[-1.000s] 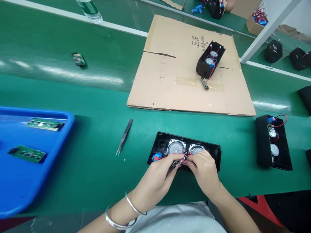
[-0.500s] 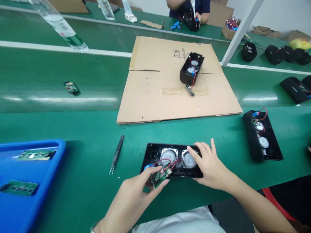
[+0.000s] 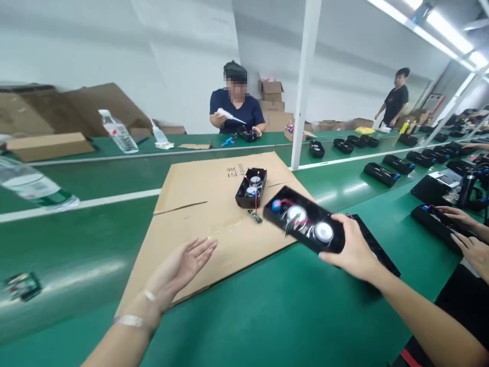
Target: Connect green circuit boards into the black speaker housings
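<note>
My right hand grips one end of a black speaker housing, lifted above the bench and tilted. Inside it show two round speakers, a blue cell, red wires and a blurred circuit board hanging at its side. My left hand is held palm up over the flat cardboard sheet, fingers spread and empty. Farther back on that cardboard stands another open speaker housing, its small circuit board lying in front. Partly hidden behind my right hand, a third black housing rests on the bench.
A white post rises behind the cardboard. Water bottles are at the left, and a loose circuit board lies on the green belt. Several black housings line the right. Across the bench sits a co-worker; another person's hands work at far right.
My right hand has lifted the speaker housing off the bench and carried it forward. My left hand has let go of the circuit board and opened. The view has tilted up and turned right.
</note>
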The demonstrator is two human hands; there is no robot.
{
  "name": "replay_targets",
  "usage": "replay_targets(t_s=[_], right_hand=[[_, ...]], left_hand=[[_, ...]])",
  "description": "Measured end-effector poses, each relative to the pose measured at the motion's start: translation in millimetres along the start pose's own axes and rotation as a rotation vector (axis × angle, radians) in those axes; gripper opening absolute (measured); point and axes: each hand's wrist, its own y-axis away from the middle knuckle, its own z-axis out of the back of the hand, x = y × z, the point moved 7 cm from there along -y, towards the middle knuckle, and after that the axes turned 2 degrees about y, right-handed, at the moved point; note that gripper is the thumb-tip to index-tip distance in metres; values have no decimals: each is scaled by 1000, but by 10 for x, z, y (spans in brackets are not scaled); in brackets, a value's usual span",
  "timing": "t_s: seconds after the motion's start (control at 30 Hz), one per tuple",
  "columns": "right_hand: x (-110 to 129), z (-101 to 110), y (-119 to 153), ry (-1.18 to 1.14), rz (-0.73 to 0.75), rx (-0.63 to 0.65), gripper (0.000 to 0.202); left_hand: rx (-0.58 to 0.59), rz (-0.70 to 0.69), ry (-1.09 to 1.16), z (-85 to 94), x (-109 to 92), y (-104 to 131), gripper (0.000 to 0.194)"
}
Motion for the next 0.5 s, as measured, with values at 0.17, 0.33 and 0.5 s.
replay_targets(t_s=[0.17,0.33,0.5], right_hand=[[-647,397,-527,71,-310,-218,68],[-1063,619,-720,168,-437,-272,64],[-1360,851,-567,328,-493,-343,64]], left_hand=[[88,77,-91,-561,81,-598,48],[146,119,-223,-986,110,-978,59],[147,102,-327,-1150,147,-1158,71]])
